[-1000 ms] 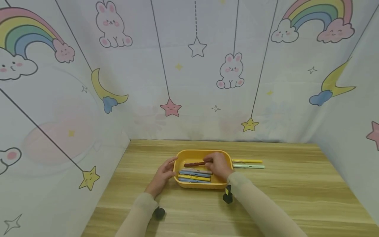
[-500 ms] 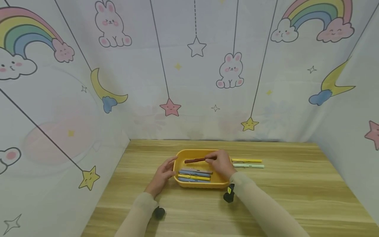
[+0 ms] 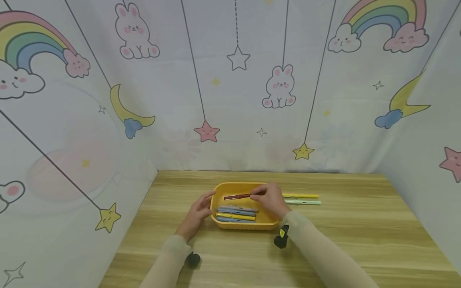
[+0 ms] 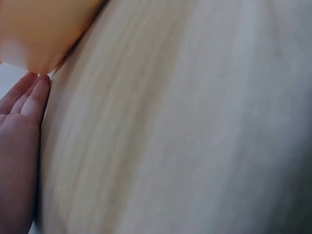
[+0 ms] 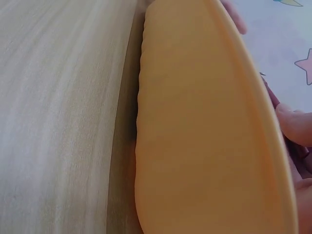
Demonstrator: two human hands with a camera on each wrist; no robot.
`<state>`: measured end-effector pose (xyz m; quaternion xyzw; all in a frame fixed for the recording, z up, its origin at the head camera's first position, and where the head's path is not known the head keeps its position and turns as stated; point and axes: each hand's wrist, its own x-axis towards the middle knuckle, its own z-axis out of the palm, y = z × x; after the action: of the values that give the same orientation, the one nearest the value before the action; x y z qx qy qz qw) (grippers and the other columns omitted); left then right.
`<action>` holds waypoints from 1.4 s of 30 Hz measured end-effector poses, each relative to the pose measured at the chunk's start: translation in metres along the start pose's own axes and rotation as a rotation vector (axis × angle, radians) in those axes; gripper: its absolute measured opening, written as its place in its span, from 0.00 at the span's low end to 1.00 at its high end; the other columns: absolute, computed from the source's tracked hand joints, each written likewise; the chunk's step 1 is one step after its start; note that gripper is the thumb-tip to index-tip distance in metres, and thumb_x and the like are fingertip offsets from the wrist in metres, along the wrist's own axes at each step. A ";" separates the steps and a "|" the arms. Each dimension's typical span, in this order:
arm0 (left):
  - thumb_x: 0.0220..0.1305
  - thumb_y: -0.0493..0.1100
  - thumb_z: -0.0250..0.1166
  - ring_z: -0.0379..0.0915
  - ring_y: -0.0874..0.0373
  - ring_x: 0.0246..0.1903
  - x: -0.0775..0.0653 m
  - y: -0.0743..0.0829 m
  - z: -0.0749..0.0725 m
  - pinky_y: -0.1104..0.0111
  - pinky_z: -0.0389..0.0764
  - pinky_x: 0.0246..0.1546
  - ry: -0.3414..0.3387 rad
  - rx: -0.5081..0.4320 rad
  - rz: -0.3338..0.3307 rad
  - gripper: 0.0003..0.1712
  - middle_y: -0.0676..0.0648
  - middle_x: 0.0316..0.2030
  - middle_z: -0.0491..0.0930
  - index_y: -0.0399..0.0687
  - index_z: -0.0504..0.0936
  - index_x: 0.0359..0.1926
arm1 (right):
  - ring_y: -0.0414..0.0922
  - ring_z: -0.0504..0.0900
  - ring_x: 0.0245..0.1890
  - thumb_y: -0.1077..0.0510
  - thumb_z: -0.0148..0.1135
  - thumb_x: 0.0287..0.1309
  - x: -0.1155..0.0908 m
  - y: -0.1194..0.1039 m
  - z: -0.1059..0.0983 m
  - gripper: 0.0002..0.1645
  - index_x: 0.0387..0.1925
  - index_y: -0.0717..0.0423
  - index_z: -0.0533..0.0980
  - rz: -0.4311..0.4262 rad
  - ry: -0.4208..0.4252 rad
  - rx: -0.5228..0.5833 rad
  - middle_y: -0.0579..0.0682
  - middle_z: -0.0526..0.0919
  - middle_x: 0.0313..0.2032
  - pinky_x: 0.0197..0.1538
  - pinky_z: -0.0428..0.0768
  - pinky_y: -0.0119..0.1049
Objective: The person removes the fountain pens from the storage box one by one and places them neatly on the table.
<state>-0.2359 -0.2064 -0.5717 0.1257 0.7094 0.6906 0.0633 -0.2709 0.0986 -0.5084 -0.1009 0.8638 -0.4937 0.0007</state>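
Cream sleeves [image 3: 324, 250], black wrist units [image 3: 193, 260], right one yellow-marked.

Muted diffuse light, soft shadows, left wrist view blurred

The place is booth-like and closed in: creased pale sheeting [image 3: 248, 94] rises beyond both hands and also stands to the left of the left hand [image 3: 195, 213] and to the right of the right hand [image 3: 271, 199]. Its printed rainbows [image 3: 32, 34], rabbits [image 3: 281, 87] and stars [image 3: 207, 132] suit a nursery. Under the hands, a wood-grain tabletop [image 3: 345, 228] reaches the sheeting. Whether a home or studio surrounds it cannot be told.
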 end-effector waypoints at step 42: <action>0.70 0.29 0.59 0.62 0.40 0.75 0.000 0.001 0.000 0.66 0.71 0.66 0.002 -0.023 0.000 0.37 0.36 0.76 0.65 0.47 0.66 0.78 | 0.48 0.88 0.47 0.59 0.79 0.57 -0.013 0.013 -0.033 0.05 0.37 0.52 0.92 -0.019 0.035 0.154 0.49 0.92 0.42 0.40 0.84 0.34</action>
<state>-0.2363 -0.2064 -0.5711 0.1241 0.7017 0.6987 0.0642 -0.2636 0.1355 -0.5036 -0.1001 0.8222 -0.5602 -0.0116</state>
